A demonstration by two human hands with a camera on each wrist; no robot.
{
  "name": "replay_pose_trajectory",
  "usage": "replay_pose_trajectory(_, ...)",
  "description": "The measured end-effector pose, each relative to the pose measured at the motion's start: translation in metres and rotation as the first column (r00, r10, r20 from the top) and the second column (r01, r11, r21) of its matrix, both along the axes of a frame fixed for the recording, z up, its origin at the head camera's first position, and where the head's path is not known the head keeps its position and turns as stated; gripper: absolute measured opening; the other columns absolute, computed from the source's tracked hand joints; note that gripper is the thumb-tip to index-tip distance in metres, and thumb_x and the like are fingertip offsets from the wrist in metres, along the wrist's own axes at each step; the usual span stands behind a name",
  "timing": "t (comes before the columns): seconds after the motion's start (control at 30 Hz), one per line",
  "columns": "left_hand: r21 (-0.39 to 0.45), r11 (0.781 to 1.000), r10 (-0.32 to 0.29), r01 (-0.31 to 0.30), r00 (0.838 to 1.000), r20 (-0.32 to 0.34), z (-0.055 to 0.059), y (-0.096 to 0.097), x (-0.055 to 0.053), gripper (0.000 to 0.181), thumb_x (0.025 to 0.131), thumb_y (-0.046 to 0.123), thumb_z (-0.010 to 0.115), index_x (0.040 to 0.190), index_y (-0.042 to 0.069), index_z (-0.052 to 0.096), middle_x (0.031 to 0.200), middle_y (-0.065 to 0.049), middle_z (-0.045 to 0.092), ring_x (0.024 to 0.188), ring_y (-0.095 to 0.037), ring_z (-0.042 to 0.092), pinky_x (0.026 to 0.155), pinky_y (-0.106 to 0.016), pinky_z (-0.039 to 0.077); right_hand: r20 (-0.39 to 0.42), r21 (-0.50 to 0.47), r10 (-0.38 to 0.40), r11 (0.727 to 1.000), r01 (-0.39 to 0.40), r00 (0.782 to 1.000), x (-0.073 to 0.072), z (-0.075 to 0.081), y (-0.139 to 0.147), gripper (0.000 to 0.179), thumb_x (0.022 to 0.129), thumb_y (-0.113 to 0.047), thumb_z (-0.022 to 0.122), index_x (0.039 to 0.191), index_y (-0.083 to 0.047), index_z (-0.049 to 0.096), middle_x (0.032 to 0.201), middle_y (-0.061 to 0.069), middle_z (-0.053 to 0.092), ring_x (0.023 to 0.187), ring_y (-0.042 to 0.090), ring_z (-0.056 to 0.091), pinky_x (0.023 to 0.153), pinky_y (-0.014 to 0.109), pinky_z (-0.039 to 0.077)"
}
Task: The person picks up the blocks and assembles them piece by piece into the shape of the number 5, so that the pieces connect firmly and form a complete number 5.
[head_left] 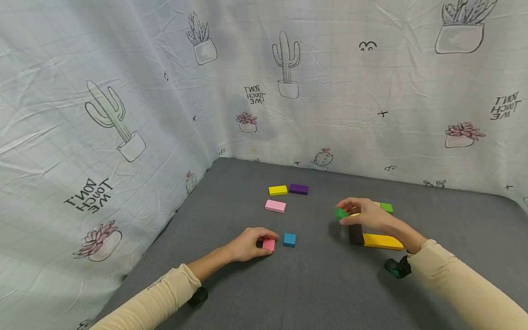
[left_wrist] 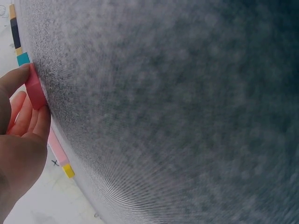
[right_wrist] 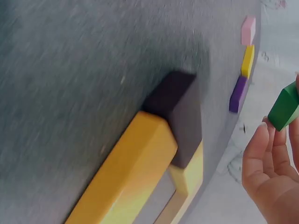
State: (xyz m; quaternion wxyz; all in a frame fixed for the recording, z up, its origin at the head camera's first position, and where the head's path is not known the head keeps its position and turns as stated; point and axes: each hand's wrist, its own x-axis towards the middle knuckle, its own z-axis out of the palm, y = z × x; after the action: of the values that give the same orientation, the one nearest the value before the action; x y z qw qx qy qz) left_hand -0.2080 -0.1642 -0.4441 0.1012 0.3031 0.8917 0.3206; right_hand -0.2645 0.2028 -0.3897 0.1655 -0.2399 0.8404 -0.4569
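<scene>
On the grey surface, my left hand (head_left: 245,245) pinches a coral-pink block (head_left: 268,245) between thumb and fingers. In the left wrist view that coral-pink block (left_wrist: 35,88) has the thumb at one end and a finger at the other. Just right of it lies a blue block (head_left: 289,239), apart from the hand. My right hand (head_left: 367,214) holds a green block (right_wrist: 284,108) between thumb and fingertips, raised off the surface. Below and beside that hand is an arrangement of a dark block (head_left: 356,234), a long orange-yellow block (head_left: 382,241) and a pale yellow block (right_wrist: 191,172).
A light green block (head_left: 386,207) sits at the arrangement's far side, partly behind the right hand. Farther back lie a yellow block (head_left: 277,190), a purple block (head_left: 299,189) and a light pink block (head_left: 275,206). A cactus-printed curtain (head_left: 330,101) bounds the back and left.
</scene>
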Motion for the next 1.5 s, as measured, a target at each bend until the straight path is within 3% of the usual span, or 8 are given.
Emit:
replay_pose_trajectory(0.37, 0.004, 1.0, 0.001, -0.001, 1.0, -0.004, -0.001, 0.001, 0.0, 0.04, 0.086, 0.01, 0.072, 0.124, 0.004, 0.061, 0.12, -0.005, 0.062, 0.106, -0.015, 0.057, 0.091, -0.026, 0.046, -0.01, 0.082, -0.088, 0.993, 0.089, 0.996, 0.007, -0.001, 0.046, 0.054, 0.086, -0.024, 0.072, 0.129, 0.002, 0.052, 0.127, 0.021, 0.051, 0.113, 0.036, 0.048, 0.089, 0.046, 0.045)
replay_pose_trajectory(0.77, 0.025, 1.0, -0.012, 0.013, 0.999, -0.032, -0.003, 0.0, -0.001, 0.039, 0.086, 0.011, 0.072, 0.122, 0.002, 0.062, 0.119, -0.006, 0.062, 0.105, -0.016, 0.057, 0.091, -0.027, 0.047, -0.081, 0.191, -0.166, 0.965, 0.179, 0.983, 0.019, -0.012, 0.092, 0.054, 0.086, -0.023, 0.072, 0.127, 0.005, 0.052, 0.12, 0.02, 0.055, 0.105, 0.034, 0.052, 0.08, 0.041, 0.049)
replay_pose_trajectory(1.07, 0.061, 0.998, -0.024, 0.026, 0.999, -0.033, -0.004, 0.0, -0.001, 0.038, 0.086, 0.009, 0.072, 0.122, 0.0, 0.061, 0.119, -0.008, 0.062, 0.106, -0.019, 0.058, 0.091, -0.029, 0.047, -0.132, 0.281, -0.14, 0.944, 0.172, 0.981, 0.03, -0.02, 0.121, 0.049, 0.084, -0.015, 0.073, 0.122, 0.009, 0.054, 0.111, 0.017, 0.059, 0.099, 0.033, 0.056, 0.072, 0.033, 0.051)
replay_pose_trajectory(1.33, 0.038, 0.999, -0.013, 0.014, 1.0, -0.026, -0.003, 0.0, -0.002, 0.039, 0.086, 0.01, 0.072, 0.123, 0.003, 0.061, 0.12, -0.007, 0.062, 0.107, -0.016, 0.057, 0.092, -0.027, 0.046, -0.147, 0.279, -0.033, 0.957, 0.074, 0.989, 0.036, -0.033, 0.136, 0.038, 0.081, -0.003, 0.073, 0.112, 0.013, 0.057, 0.096, 0.009, 0.062, 0.079, 0.005, 0.056, 0.063, 0.026, 0.051)
replay_pose_trajectory(1.5, 0.045, 0.999, -0.019, 0.02, 0.999, -0.029, -0.003, 0.0, -0.002, 0.039, 0.086, 0.009, 0.072, 0.123, 0.002, 0.061, 0.12, -0.007, 0.062, 0.107, -0.017, 0.057, 0.091, -0.027, 0.047, -0.158, 0.3, -0.012, 0.952, 0.06, 0.987, 0.039, -0.036, 0.136, 0.038, 0.08, -0.003, 0.074, 0.111, 0.012, 0.058, 0.095, 0.007, 0.061, 0.078, 0.003, 0.054, 0.062, 0.026, 0.05)
